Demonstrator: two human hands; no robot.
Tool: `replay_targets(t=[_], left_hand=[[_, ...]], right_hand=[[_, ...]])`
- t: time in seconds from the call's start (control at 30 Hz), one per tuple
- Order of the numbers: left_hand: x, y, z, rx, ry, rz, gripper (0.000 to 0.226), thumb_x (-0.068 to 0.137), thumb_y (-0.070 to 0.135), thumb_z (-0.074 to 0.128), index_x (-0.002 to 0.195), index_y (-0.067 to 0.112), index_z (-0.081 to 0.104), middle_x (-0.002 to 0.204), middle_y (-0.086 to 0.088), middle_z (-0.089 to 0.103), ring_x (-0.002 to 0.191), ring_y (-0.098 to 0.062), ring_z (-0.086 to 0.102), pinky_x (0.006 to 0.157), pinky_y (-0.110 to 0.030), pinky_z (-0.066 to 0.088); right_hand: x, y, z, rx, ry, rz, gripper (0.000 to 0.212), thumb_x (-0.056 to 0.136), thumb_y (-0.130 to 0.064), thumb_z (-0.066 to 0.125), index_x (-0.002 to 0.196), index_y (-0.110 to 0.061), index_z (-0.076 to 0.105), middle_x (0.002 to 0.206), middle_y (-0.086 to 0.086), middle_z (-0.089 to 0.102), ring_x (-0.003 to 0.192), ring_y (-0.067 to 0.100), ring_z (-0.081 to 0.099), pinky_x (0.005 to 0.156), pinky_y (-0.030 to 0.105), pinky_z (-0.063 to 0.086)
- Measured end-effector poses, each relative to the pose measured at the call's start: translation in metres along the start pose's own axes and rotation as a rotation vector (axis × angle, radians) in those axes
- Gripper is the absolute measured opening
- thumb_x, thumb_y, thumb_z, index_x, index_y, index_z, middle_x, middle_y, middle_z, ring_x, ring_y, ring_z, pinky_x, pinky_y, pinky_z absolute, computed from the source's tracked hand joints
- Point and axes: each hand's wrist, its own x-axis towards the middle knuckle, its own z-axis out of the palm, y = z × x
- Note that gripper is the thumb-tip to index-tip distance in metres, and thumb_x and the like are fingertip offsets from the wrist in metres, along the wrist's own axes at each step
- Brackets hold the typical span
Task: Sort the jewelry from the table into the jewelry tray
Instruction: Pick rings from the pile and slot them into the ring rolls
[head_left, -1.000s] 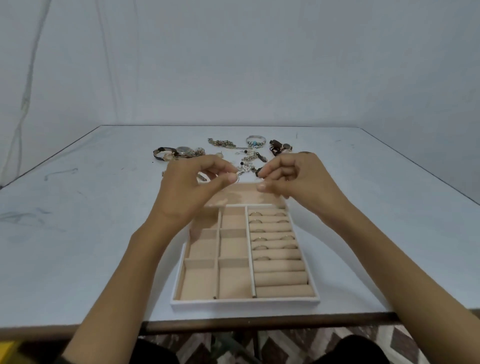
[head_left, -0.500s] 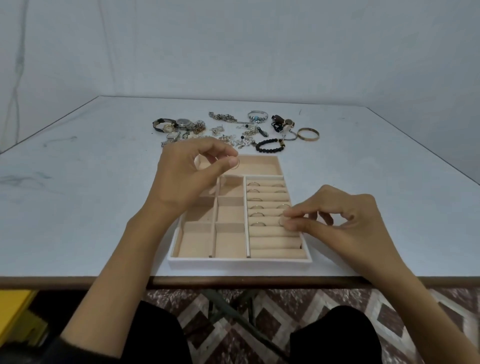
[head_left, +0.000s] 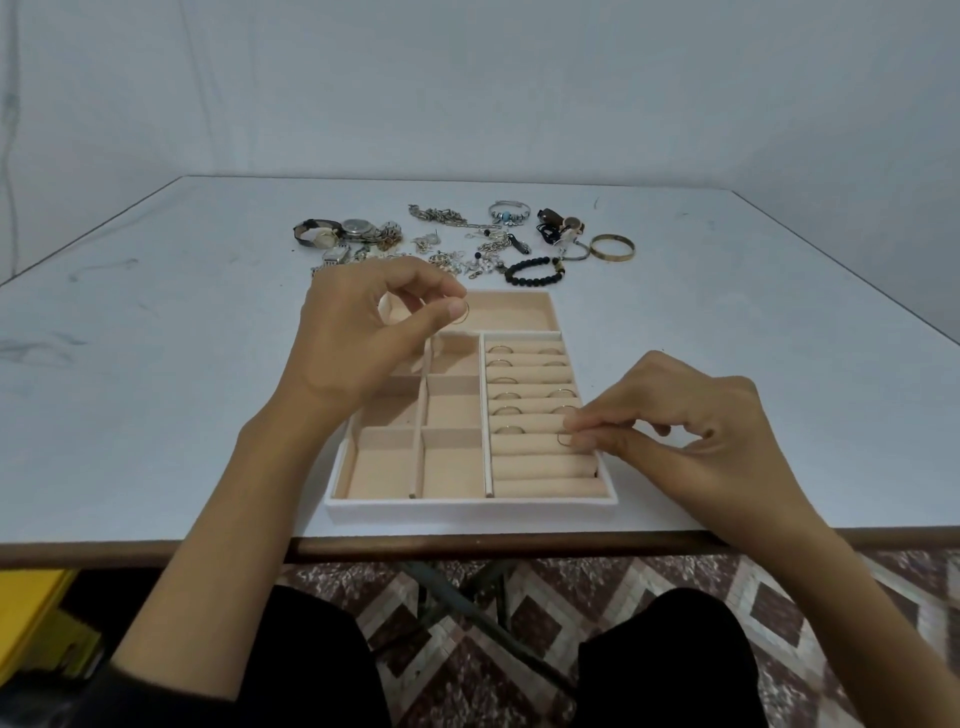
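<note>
A beige jewelry tray (head_left: 470, 508) with a white rim lies near the table's front edge. Its right side holds padded ring rolls (head_left: 540, 460) with several rings set in the upper slots. My left hand (head_left: 358, 338) hovers over the tray's upper left, pinching a thin ring (head_left: 461, 312) between thumb and forefinger. My right hand (head_left: 691, 441) rests at the tray's right edge, its fingertips pinching another thin ring (head_left: 564, 439) against a slot in the rolls. A pile of loose jewelry (head_left: 457, 244) lies on the table beyond the tray.
The pile holds watches (head_left: 337, 234), silver chains (head_left: 441, 215), a black bead bracelet (head_left: 535, 271) and a gold bangle (head_left: 613, 248). The tray's left compartments (head_left: 452, 405) have nothing in them. The white table (head_left: 156, 364) ends at a brown front edge; my knees show below.
My right hand came down from the pile to the ring rolls at the tray's right with a ring. My left hand stayed over the tray with its ring. The view tilted down.
</note>
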Motion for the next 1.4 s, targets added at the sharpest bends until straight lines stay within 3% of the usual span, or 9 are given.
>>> replay_targets(t=[0.3, 0.47, 0.67, 0.9, 1.13, 1.23, 1.3, 1.4], left_hand=[[-0.001, 0.000, 0.000, 0.013, -0.003, 0.002, 0.006, 0.081, 0.018, 0.075, 0.087, 0.018, 0.074, 0.081, -0.003, 0.072, 0.074, -0.014, 0.062, 0.079, -0.029, 0.051], [-0.001, -0.001, -0.001, 0.036, -0.006, 0.011, 0.005, 0.081, 0.019, 0.075, 0.087, 0.019, 0.074, 0.079, -0.001, 0.072, 0.073, -0.012, 0.062, 0.080, -0.035, 0.052], [0.000, 0.001, -0.001, 0.058, -0.010, 0.020, 0.006, 0.082, 0.020, 0.075, 0.088, 0.017, 0.075, 0.080, -0.001, 0.072, 0.074, -0.013, 0.063, 0.080, -0.035, 0.053], [-0.001, 0.000, -0.001, 0.090, -0.024, 0.029, 0.006, 0.082, 0.019, 0.075, 0.087, 0.016, 0.075, 0.079, -0.001, 0.072, 0.073, -0.012, 0.063, 0.078, -0.034, 0.052], [0.000, 0.001, -0.001, 0.097, -0.036, 0.028, 0.006, 0.082, 0.019, 0.074, 0.087, 0.017, 0.075, 0.079, -0.001, 0.072, 0.073, -0.012, 0.063, 0.078, -0.033, 0.052], [0.000, 0.005, 0.000, 0.070, -0.038, 0.015, 0.005, 0.082, 0.019, 0.075, 0.087, 0.017, 0.075, 0.079, -0.002, 0.072, 0.073, -0.013, 0.063, 0.078, -0.029, 0.051], [-0.001, 0.008, 0.000, 0.041, -0.048, 0.012, 0.005, 0.082, 0.017, 0.075, 0.086, 0.017, 0.074, 0.080, -0.003, 0.072, 0.074, -0.013, 0.062, 0.079, -0.024, 0.049], [-0.004, 0.012, 0.002, 0.031, -0.119, 0.020, 0.008, 0.080, 0.017, 0.076, 0.087, 0.019, 0.073, 0.079, -0.001, 0.071, 0.073, -0.008, 0.061, 0.076, -0.014, 0.047]], right_hand=[[-0.001, 0.002, 0.000, -0.143, -0.062, -0.094, 0.011, 0.084, -0.018, 0.066, 0.084, -0.013, 0.076, 0.081, -0.006, 0.069, 0.080, 0.011, 0.059, 0.070, 0.008, 0.036], [-0.003, 0.000, 0.000, -0.143, -0.067, -0.119, 0.014, 0.084, -0.014, 0.063, 0.084, -0.011, 0.076, 0.084, -0.001, 0.067, 0.083, 0.017, 0.060, 0.068, 0.029, 0.047], [-0.004, -0.004, -0.004, -0.161, -0.043, -0.141, 0.024, 0.084, -0.012, 0.052, 0.086, -0.010, 0.075, 0.090, 0.003, 0.066, 0.083, 0.016, 0.056, 0.070, 0.027, 0.044], [-0.005, -0.003, -0.002, -0.200, -0.044, -0.129, 0.023, 0.081, -0.011, 0.053, 0.080, -0.010, 0.076, 0.089, 0.001, 0.066, 0.080, 0.023, 0.056, 0.066, 0.033, 0.044], [-0.005, -0.001, 0.000, -0.184, -0.064, -0.103, 0.021, 0.080, -0.010, 0.054, 0.079, -0.010, 0.075, 0.087, -0.001, 0.066, 0.084, 0.018, 0.057, 0.067, 0.035, 0.046], [-0.005, -0.003, -0.003, -0.152, -0.045, -0.041, 0.026, 0.086, -0.015, 0.049, 0.094, -0.015, 0.074, 0.100, -0.002, 0.065, 0.095, 0.018, 0.058, 0.079, 0.030, 0.047], [-0.003, -0.002, -0.004, -0.191, -0.033, 0.086, 0.033, 0.092, -0.023, 0.043, 0.116, -0.022, 0.066, 0.119, -0.006, 0.060, 0.115, 0.011, 0.053, 0.094, 0.026, 0.042], [0.000, 0.006, 0.000, -0.404, -0.144, 0.348, 0.051, 0.099, -0.045, 0.026, 0.149, -0.033, 0.024, 0.156, -0.015, 0.022, 0.143, 0.000, 0.015, 0.116, 0.024, 0.016]])
